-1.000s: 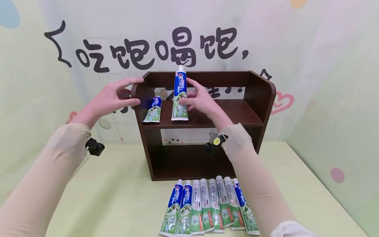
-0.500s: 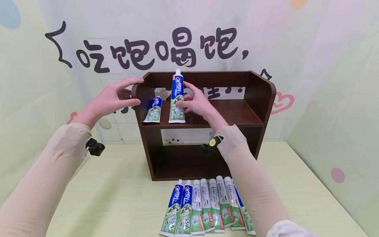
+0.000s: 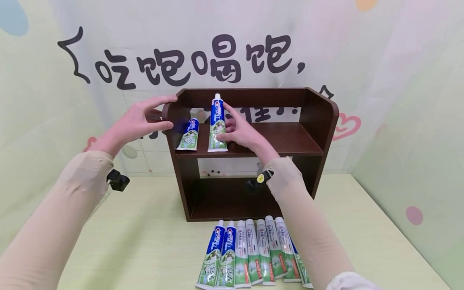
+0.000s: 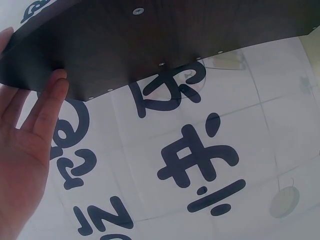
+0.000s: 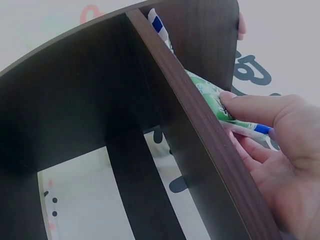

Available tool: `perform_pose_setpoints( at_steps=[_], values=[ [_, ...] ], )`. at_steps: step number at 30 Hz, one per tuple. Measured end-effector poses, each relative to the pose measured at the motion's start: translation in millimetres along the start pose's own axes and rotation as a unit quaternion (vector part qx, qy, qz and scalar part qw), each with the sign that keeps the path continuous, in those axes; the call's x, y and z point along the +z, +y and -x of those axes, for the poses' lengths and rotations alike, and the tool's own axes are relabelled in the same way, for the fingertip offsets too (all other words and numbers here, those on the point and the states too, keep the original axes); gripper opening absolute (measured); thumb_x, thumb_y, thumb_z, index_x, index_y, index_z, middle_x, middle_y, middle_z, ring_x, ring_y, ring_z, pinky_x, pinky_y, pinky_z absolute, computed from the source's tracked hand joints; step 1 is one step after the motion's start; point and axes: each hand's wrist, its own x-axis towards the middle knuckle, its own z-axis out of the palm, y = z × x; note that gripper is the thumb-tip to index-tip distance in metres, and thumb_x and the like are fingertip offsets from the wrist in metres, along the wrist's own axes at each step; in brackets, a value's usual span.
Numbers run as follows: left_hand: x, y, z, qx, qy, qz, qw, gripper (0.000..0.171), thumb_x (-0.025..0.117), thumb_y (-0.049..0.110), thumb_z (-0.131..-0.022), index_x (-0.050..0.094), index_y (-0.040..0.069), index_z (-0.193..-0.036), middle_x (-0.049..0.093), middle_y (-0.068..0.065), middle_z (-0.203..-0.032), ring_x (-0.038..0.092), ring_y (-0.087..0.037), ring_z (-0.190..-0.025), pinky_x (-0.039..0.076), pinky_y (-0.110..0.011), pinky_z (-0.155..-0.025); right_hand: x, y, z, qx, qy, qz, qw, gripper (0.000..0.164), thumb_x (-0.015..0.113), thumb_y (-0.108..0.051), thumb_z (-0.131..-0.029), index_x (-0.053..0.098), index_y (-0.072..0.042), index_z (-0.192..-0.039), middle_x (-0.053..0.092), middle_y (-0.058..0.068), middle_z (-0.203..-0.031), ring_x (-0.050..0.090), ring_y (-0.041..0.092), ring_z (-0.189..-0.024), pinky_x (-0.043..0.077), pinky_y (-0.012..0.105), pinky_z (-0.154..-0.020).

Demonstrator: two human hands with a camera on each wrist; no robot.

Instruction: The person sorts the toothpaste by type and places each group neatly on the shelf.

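Observation:
My right hand (image 3: 241, 131) pinches a blue, white and green Crest toothpaste tube (image 3: 218, 125) between thumb and fingers. The tube stands nearly upright, cap up, its flat end at the front of the upper shelf board; I cannot tell whether it leans on anything. To its left, another such tube (image 3: 188, 135) leans back in the corner of the dark brown shelf (image 3: 282, 139). My left hand (image 3: 135, 121) rests on the shelf's left side panel (image 4: 110, 45), its fingers extended and touching the edge and outer face.
On the pale table (image 3: 130, 241), in front of the shelf, lies a row of toothpaste tubes: two Crest tubes (image 3: 219, 257) at left, several white-green tubes (image 3: 259, 253), and one blue-green tube partly behind my right forearm. A wall with black lettering (image 3: 224, 58) stands behind.
My right hand has lowered the Crest tube and shifted it slightly left, toward the front of the upper board. The left hand stays on the side panel.

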Motion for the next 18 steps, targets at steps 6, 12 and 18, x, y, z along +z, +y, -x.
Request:
perform_pose_setpoints(
  at_steps=[6,12,18],
  values=[
    [-0.2,-0.3,-0.6,0.001,-0.002,-0.003,1.0000,0.066,0.074,0.018,-0.089,0.046,0.023,-0.148,0.043,0.000,-0.156,0.061,0.010,-0.096,0.049,-0.006,-0.080,-1.5,1.3,2.4,0.000,-0.020,0.034,0.999,0.096,0.072,-0.003,-0.088,0.016,-0.036,-0.158,0.052,0.017,-0.131,0.060,0.028,-0.110,0.052,0.040,-0.100],
    [-0.3,-1.7,-1.4,0.004,-0.001,-0.004,1.0000,0.066,0.074,0.018,-0.089,0.046,0.022,-0.148,0.043,0.000,-0.156,0.061,0.009,-0.096,0.049,-0.005,-0.081,-2.2,3.6,2.7,-0.001,-0.034,0.068,0.997,0.090,0.071,-0.008,-0.090,0.018,-0.035,-0.157,0.052,0.017,-0.132,0.057,0.027,-0.110,0.051,0.037,-0.096],
    [-0.5,-1.5,-0.6,0.004,-0.001,-0.008,1.0000,0.066,0.074,0.018,-0.089,0.046,0.023,-0.148,0.043,0.000,-0.156,0.061,0.010,-0.095,0.049,-0.005,-0.082,-3.2,7.6,2.9,0.011,-0.037,0.093,0.995,0.086,0.072,-0.014,-0.090,0.022,-0.034,-0.157,0.050,0.013,-0.135,0.053,0.024,-0.110,0.048,0.036,-0.098]
  ],
)
